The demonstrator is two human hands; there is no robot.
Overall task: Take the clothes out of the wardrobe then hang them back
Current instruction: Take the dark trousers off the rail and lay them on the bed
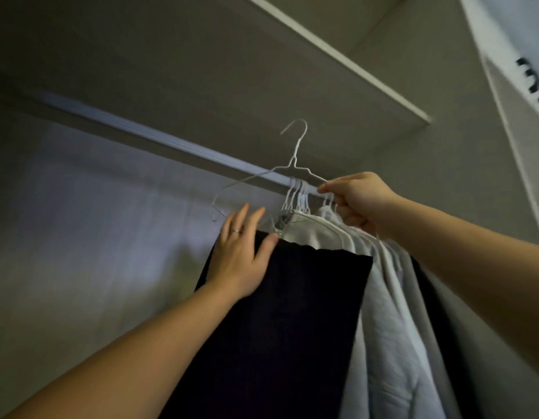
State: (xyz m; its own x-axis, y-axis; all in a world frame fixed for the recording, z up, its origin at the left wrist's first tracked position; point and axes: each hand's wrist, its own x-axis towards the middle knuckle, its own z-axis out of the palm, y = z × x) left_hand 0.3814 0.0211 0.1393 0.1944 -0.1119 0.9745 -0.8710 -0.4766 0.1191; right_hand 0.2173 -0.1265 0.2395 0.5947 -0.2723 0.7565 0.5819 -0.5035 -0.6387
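Two hands were raised at the wardrobe rail (147,133): the right hand (359,201) pinched one end of a bare white wire hanger (293,168) in front of the rail, its hook free above it. The left hand (241,255) lay flat, fingers straight, on a dark garment (292,328) hanging below the rail. Pale clothes (386,297) hung from the rail just behind that garment.

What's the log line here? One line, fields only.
right hand: pinches empty white hanger | hook: off rod | left hand: flat on dark garment
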